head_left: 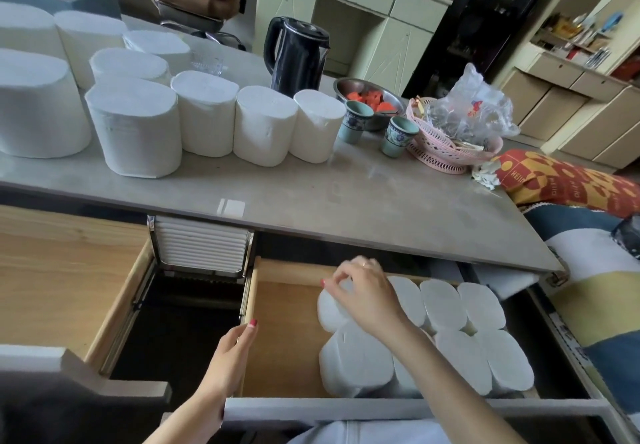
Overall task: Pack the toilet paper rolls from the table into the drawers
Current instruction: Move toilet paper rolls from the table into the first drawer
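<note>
Ten rolls on table (pixel 311 198)

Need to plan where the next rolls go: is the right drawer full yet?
Not full. The right drawer holds toilet paper rolls only on its right side; bare wood shows on its left, beside the left hand.

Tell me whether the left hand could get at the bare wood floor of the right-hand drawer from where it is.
Probably yes: the left hand grips that drawer's left wall, and the wood floor beside it lies open, with the rolls packed further right.
</note>
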